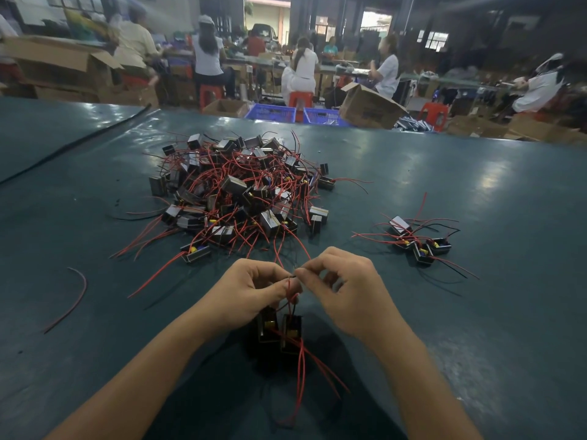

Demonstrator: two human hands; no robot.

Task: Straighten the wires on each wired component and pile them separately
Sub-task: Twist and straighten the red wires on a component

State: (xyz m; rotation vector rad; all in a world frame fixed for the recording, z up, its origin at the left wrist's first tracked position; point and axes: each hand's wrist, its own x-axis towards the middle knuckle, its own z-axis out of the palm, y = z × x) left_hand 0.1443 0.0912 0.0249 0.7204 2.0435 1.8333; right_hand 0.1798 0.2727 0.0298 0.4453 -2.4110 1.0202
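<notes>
A big tangled heap of black box components with red and black wires (241, 188) lies in the middle of the green table (476, 192). To the right sits a small separate pile of components (419, 241). Near the front edge, my left hand (251, 293) and my right hand (346, 290) meet above two black components (281, 331). Both hands pinch thin wires (293, 277) rising from these. More red wires (305, 369) trail from the two components toward me.
A loose red wire (71, 300) lies at the left. A black cable (73, 144) runs across the far left of the table. Beyond the far edge are cardboard boxes (368, 106), blue crates (270, 112) and several seated people.
</notes>
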